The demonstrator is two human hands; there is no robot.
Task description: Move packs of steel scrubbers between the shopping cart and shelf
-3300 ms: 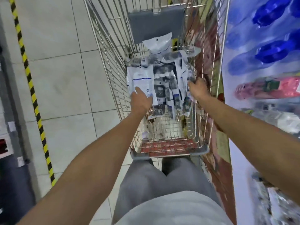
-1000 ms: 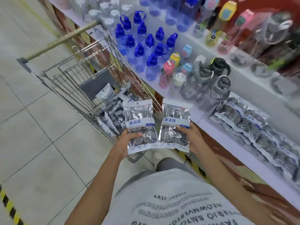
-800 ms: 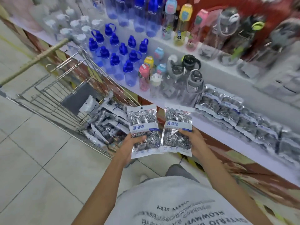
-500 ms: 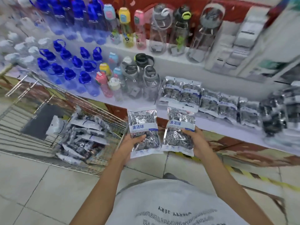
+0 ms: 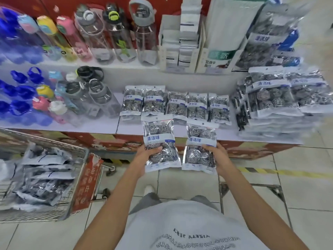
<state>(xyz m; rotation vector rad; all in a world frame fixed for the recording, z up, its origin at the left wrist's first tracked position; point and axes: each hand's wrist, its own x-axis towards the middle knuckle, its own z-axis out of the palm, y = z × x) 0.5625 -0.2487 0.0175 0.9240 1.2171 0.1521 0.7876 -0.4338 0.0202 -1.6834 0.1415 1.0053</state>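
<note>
From the head view, the left hand [image 5: 144,156] holds a clear plastic pack of steel scrubbers with a blue label [image 5: 159,141], thumb across its front. The right hand [image 5: 219,157] holds a second, matching pack [image 5: 199,148], fingers curled round its edge. Both packs hang upright before the white shelf [image 5: 90,126], where a row of like packs [image 5: 175,103] lies. The wire shopping cart [image 5: 54,181], lower left, holds more.

Shop aisle: stocked shelf [image 5: 115,128] of water bottles [image 5: 100,33], scrubber packs [image 5: 198,107] (many alike), wire shopping cart [image 5: 79,154].
</note>
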